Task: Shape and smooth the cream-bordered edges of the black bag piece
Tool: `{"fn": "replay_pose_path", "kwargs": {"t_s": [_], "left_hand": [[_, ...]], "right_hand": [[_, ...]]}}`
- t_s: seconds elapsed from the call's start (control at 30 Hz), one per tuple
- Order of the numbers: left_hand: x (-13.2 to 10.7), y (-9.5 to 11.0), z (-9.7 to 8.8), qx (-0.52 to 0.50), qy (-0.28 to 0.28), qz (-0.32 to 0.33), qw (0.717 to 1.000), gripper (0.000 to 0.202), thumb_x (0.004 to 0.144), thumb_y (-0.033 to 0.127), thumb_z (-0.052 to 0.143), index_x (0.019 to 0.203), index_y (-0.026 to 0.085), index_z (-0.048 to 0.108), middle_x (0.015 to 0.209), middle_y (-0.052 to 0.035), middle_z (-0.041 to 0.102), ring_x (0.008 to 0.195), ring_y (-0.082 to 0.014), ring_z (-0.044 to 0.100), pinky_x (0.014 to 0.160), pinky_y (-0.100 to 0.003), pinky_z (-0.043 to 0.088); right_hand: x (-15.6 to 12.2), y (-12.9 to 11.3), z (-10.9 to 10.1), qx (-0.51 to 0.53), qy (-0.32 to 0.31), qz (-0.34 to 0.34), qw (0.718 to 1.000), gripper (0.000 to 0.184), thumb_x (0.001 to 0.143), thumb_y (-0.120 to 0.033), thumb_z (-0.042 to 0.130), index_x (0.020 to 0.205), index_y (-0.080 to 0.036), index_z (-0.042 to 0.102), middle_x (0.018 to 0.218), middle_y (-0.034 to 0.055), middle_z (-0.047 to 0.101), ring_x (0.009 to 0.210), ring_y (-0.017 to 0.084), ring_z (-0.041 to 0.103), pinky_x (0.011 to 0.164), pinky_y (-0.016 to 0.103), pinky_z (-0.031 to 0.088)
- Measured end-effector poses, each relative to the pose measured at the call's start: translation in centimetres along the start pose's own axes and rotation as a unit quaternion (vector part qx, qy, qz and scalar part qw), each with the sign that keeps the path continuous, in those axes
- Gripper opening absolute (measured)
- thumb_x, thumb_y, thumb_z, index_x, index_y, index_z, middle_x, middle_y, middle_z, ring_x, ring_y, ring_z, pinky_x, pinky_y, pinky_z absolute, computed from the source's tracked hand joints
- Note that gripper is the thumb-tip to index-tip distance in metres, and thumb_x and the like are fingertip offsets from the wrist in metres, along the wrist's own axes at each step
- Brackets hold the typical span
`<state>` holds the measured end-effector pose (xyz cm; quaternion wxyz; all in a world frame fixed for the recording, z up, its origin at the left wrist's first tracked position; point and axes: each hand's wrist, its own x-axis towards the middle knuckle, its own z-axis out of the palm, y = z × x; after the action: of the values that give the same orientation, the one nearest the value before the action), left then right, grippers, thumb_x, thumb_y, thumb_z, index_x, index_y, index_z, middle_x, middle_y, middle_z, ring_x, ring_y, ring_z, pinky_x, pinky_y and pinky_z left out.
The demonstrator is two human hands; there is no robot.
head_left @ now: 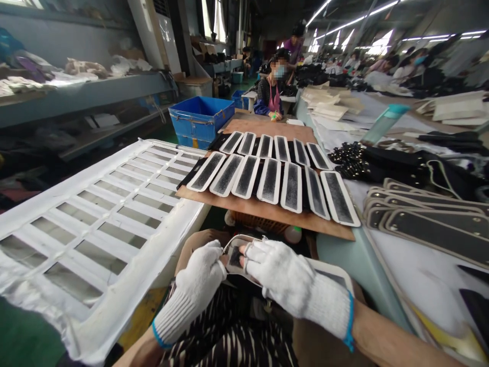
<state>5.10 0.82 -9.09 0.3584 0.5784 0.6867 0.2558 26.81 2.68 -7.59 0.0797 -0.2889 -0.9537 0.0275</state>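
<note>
A long, rounded panel (234,260) with a dark middle and a pale border lies across my lap. A thin pale cord (241,237) runs along its far edge at the left end. My left hand (202,270), in a white knit glove with bare fingertips, is closed with the thumb and fingers pinching the panel's left end by the cord. Gloved the same way, my right hand (280,275) lies over the panel, its fingers bent and gripping it near the same end. That hand covers the panel's middle; the right end shows beyond the wrist.
Ahead, a brown board (263,208) bears two rows of similar white-edged panels (269,181). A white slatted frame (103,214) stands at left, with a blue bin (200,120) behind it. Finished-looking dark panels (435,224) are stacked on the right table. A co-worker (273,89) sits beyond the board.
</note>
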Motion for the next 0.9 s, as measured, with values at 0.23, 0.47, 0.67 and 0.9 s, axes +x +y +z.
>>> {"fn": "replay_pose_path", "kwargs": {"t_s": [0.23,0.47,0.67,0.9], "left_hand": [[0.0,2.6,-0.8,0.023,-0.035,0.034,0.999,0.024,0.076,0.037,0.061,0.086,0.021,0.076,0.103,-0.0097,0.074,0.107,-0.0333,0.066,0.097,-0.039,0.051],[-0.6,0.5,-0.3,0.000,0.022,-0.015,1.000,0.032,0.073,0.040,0.064,0.094,0.019,0.075,0.110,-0.0091,0.075,0.115,-0.0346,0.063,0.105,-0.041,0.048],[-1.2,-0.1,0.5,0.012,0.046,-0.070,0.996,0.045,0.073,0.048,0.062,0.106,0.020,0.074,0.120,-0.0112,0.072,0.122,-0.0385,0.060,0.114,-0.049,0.039],[-0.7,0.7,0.2,0.053,-0.017,-0.070,0.996,0.047,0.080,0.054,0.054,0.107,0.020,0.072,0.123,-0.0104,0.070,0.126,-0.0384,0.055,0.114,-0.050,0.036]], "right_hand": [[0.3,-1.1,0.9,-0.063,-0.012,0.051,0.997,0.023,0.099,-0.012,0.045,0.113,-0.015,0.063,0.122,0.0102,0.066,0.112,0.023,0.060,0.100,0.043,0.049],[-0.8,-0.7,0.6,0.107,-0.005,0.061,0.992,0.030,0.095,-0.032,0.058,0.124,-0.023,0.062,0.141,0.0041,0.058,0.126,0.024,0.054,0.112,0.045,0.039],[-0.4,-2.4,0.9,0.068,-0.066,0.131,0.987,0.035,0.096,-0.017,0.049,0.127,-0.020,0.064,0.140,0.0075,0.060,0.127,0.027,0.056,0.114,0.047,0.041],[-0.2,-2.3,1.0,0.062,-0.067,0.139,0.986,0.035,0.099,-0.019,0.046,0.128,-0.023,0.065,0.138,0.0037,0.062,0.127,0.025,0.057,0.114,0.046,0.044]]}}
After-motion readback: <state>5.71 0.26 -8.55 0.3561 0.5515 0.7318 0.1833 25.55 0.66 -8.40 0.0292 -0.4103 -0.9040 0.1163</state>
